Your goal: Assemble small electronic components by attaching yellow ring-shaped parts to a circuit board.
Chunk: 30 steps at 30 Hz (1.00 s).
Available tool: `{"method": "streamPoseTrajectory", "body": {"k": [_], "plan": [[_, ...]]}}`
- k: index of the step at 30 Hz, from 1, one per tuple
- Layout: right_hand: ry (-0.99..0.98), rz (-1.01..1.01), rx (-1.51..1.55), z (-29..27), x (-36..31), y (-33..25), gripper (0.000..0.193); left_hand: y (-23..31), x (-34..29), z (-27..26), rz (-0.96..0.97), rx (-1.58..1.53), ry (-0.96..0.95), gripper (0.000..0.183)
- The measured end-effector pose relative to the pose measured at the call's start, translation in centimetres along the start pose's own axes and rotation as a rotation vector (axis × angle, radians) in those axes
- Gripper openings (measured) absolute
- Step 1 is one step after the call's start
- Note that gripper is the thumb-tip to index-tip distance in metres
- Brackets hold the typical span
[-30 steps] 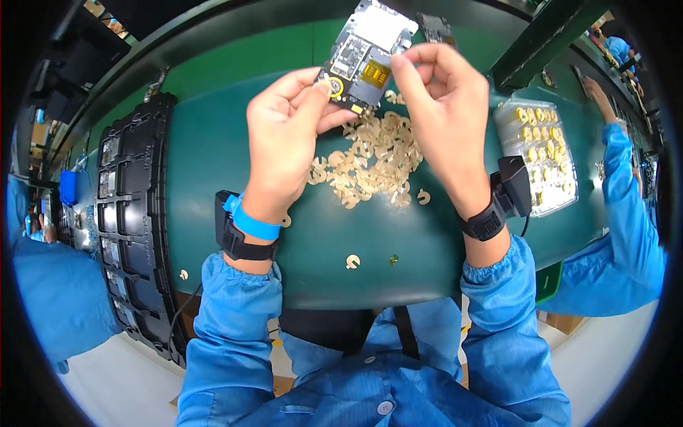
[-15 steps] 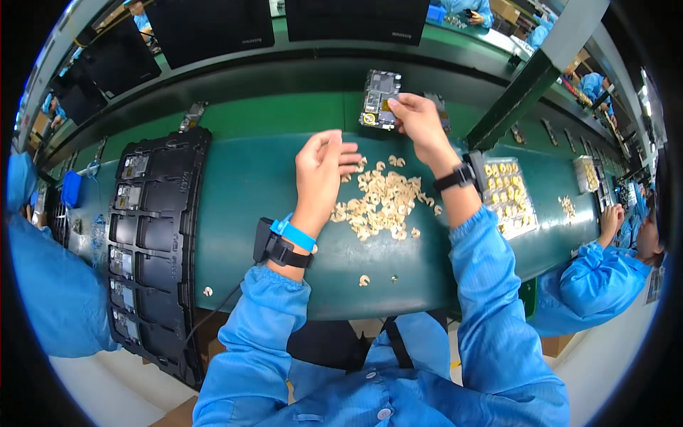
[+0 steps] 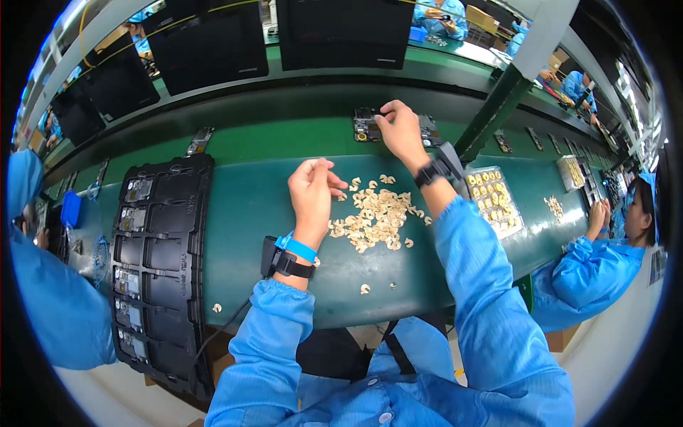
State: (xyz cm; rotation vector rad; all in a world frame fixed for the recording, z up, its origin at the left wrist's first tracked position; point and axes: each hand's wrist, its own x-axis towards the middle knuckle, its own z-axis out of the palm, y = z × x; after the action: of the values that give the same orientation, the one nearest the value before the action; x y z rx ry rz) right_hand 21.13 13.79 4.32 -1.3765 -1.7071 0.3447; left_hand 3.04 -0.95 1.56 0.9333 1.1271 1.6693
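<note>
Head view — black tray (image 3: 160, 270) left, beige parts pile (image 3: 373, 213) between hands.

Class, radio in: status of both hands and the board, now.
Right hand on small dark circuit board, grip unclear. Left hand hovering beside pile of small pale parts. Nothing between.

Both forearms, in blue sleeves, rise from the lower edge of the head view. The left hand (image 3: 313, 191) is held half-curled, fingers bent loosely inward with thumb and fingertips close together, a blue band and a black strap at its wrist. The right hand (image 3: 400, 132) reaches far forward, arm extended, fingertips pinched, a black wristband behind it.
</note>
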Motion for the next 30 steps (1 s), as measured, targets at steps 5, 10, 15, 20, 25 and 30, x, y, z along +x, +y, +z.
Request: {"method": "streamPoseTrajectory", "body": {"k": [5, 10, 15, 20, 25, 30], "plan": [[-0.027, 0.005, -0.009, -13.6, -5.7, -2.9, 0.021, -0.7, 0.5, -0.7, -0.004, -0.02, -0.005, 0.022], [-0.022, 0.043, -0.233, -23.8, -9.3, 4.5, 0.017, -0.9, 0.7, -0.1, -0.029, 0.005, -0.032, 0.025], [-0.128, -0.103, -0.325, -25.5, -12.0, 8.0, 0.017, -1.0, 0.8, 0.1, -0.046, 0.071, -0.064, 0.026], [-0.232, -0.075, -0.455, -25.7, -13.0, 10.3, 0.02, -1.2, 0.8, 0.0, -0.052, 0.088, -0.05, 0.026], [-0.236, -0.131, -0.426, -24.8, -12.7, 9.6, 0.019, -0.8, 1.2, -0.3, -0.029, 0.104, -0.068, 0.026], [-0.113, -0.239, -0.389, -24.1, -12.3, 9.0, 0.015, -0.5, 0.7, -0.3, -0.03, 0.113, -0.041, 0.024]]}}
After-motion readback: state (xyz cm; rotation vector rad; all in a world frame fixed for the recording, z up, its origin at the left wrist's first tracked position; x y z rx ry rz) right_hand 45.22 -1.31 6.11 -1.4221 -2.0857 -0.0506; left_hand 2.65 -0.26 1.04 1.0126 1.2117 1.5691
